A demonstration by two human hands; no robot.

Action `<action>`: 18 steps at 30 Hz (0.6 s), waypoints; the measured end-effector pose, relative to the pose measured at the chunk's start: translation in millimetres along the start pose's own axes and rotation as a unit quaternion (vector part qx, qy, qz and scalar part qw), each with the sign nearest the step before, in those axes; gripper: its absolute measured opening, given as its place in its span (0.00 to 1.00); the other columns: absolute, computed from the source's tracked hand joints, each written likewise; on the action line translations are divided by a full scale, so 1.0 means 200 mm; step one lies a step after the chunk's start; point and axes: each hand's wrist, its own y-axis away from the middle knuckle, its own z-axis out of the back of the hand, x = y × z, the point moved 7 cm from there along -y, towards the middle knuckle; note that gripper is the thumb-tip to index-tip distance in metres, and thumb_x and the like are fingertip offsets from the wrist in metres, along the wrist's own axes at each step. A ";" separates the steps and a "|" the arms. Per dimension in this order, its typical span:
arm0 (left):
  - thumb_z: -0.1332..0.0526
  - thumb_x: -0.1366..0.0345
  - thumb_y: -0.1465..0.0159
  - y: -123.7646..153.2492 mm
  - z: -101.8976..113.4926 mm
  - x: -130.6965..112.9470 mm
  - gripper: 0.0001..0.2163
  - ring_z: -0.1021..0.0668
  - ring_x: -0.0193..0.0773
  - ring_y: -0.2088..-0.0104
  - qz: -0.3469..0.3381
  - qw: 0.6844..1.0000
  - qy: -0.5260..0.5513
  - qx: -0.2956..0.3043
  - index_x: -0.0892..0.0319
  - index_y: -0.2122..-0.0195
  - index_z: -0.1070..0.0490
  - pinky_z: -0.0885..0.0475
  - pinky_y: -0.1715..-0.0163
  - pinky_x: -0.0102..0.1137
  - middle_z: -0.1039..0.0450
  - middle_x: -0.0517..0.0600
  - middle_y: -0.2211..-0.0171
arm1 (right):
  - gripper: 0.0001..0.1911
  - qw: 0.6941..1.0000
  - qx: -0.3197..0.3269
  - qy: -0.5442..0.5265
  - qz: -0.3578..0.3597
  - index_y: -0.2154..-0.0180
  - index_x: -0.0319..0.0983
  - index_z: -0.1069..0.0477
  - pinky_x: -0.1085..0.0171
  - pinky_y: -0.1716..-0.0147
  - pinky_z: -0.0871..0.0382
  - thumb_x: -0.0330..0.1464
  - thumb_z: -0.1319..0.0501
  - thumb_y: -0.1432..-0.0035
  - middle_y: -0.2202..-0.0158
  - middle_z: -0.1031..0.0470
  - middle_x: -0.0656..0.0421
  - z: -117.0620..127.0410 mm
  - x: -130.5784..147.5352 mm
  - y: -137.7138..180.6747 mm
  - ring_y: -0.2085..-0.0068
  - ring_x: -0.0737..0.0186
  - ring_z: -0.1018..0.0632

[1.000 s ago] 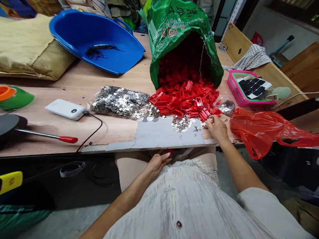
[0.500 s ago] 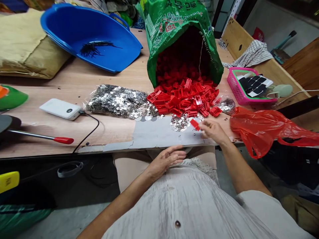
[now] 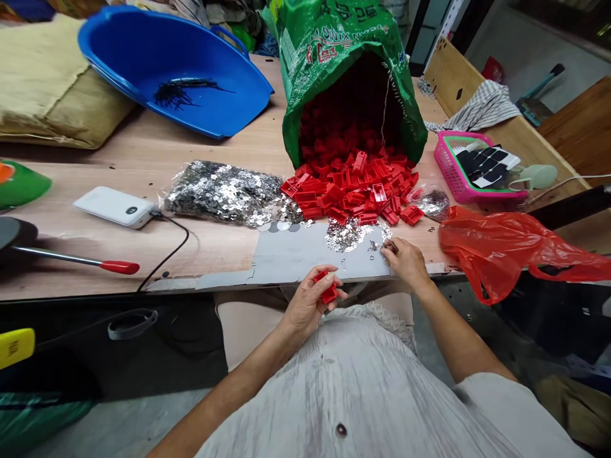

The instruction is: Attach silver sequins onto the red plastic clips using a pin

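Observation:
My left hand (image 3: 309,304) is closed around a small red plastic piece (image 3: 328,290), held just off the table's front edge above my lap. On the grey cardboard sheet (image 3: 296,254), my right hand (image 3: 405,261) pinches at small silver metal bits (image 3: 351,234) scattered there; what the fingertips hold is too small to name. A heap of red plastic pieces (image 3: 356,191) spills from a green woven sack (image 3: 344,57) lying on its side beyond both hands. A clear bag of silver metal bits (image 3: 224,193) lies left of the heap.
A blue basin (image 3: 167,70) sits at the back left. A white power bank (image 3: 114,207) with a black cable and a red-handled tool (image 3: 76,259) lie at left. A red plastic bag (image 3: 506,248) and a pink basket (image 3: 470,175) are at right.
The red piece has passed from my right hand to my left, which rose from my lap and closed on it. My right hand moved back to the silver bits.

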 end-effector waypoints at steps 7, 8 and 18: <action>0.32 0.69 0.42 0.03 -0.01 -0.01 0.25 0.20 0.46 0.51 0.029 0.997 0.060 0.023 0.56 0.43 0.35 0.25 0.50 0.36 0.26 0.56 0.48 | 0.07 0.998 -0.008 0.050 0.043 0.65 0.42 0.26 0.62 0.61 0.36 0.34 0.42 0.37 0.62 0.22 0.56 -0.02 0.03 -0.03 0.61 0.57 0.23; 0.31 0.70 0.43 0.04 -0.01 -0.02 0.26 0.21 0.48 0.49 0.029 0.997 0.064 0.025 0.57 0.44 0.34 0.26 0.48 0.37 0.26 0.56 0.47 | 0.07 0.998 -0.009 0.050 0.044 0.64 0.41 0.26 0.62 0.61 0.36 0.34 0.42 0.37 0.62 0.22 0.56 -0.02 0.02 -0.04 0.60 0.57 0.23; 0.26 0.68 0.50 0.03 0.01 -0.08 0.19 0.18 0.39 0.61 -0.079 0.997 -0.007 0.013 0.59 0.59 0.30 0.22 0.58 0.35 0.19 0.52 0.59 | 0.07 0.996 0.003 0.069 0.047 0.65 0.41 0.26 0.61 0.61 0.35 0.33 0.42 0.38 0.63 0.22 0.55 -0.02 0.00 -0.06 0.61 0.56 0.23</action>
